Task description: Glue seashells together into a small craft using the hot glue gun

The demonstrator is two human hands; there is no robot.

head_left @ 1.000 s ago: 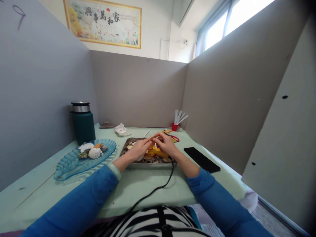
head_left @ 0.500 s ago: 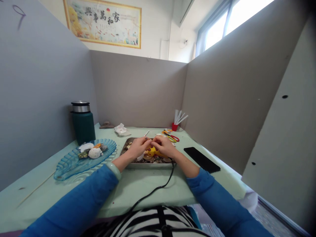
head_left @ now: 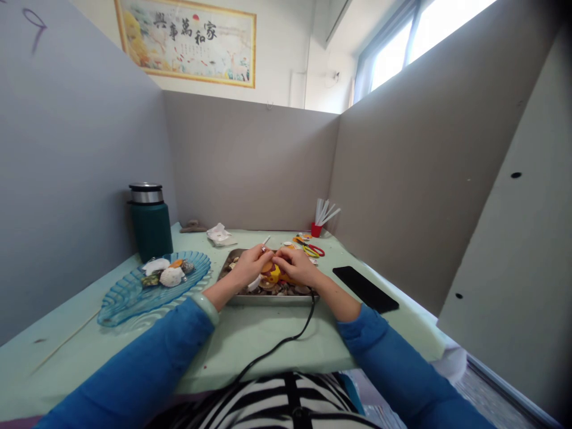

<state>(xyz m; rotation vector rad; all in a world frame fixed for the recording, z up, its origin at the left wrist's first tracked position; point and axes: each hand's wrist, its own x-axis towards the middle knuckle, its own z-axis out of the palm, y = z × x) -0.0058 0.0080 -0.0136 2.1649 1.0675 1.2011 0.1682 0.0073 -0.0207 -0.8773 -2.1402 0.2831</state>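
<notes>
My left hand [head_left: 248,266] and my right hand [head_left: 297,266] meet over a metal tray [head_left: 272,300] of shells. Both have bent fingers, with thumbs and fingertips close together in a pinch. A small orange, rounded piece [head_left: 267,267] shows just under the left fingertips; my fingers cover most of whatever is between them. Below the hands a yellow glue gun [head_left: 273,275] lies on the shells [head_left: 263,289], partly hidden by my right hand. From it a black cord [head_left: 286,340] runs over the tray's front rim toward my body.
Left stands a blue glass dish [head_left: 129,298] with several shells, a green bottle [head_left: 152,229] behind it and a thin stick [head_left: 65,342] in front. Crumpled tissue [head_left: 220,234], scissors [head_left: 313,248] and a red cup [head_left: 316,230] of white sticks are behind. A black phone [head_left: 365,288] lies right.
My fingers have shifted slightly over the tray, and the left hand has turned a little. The orange piece now shows more clearly beneath the fingertips. Other things stay where they were.
</notes>
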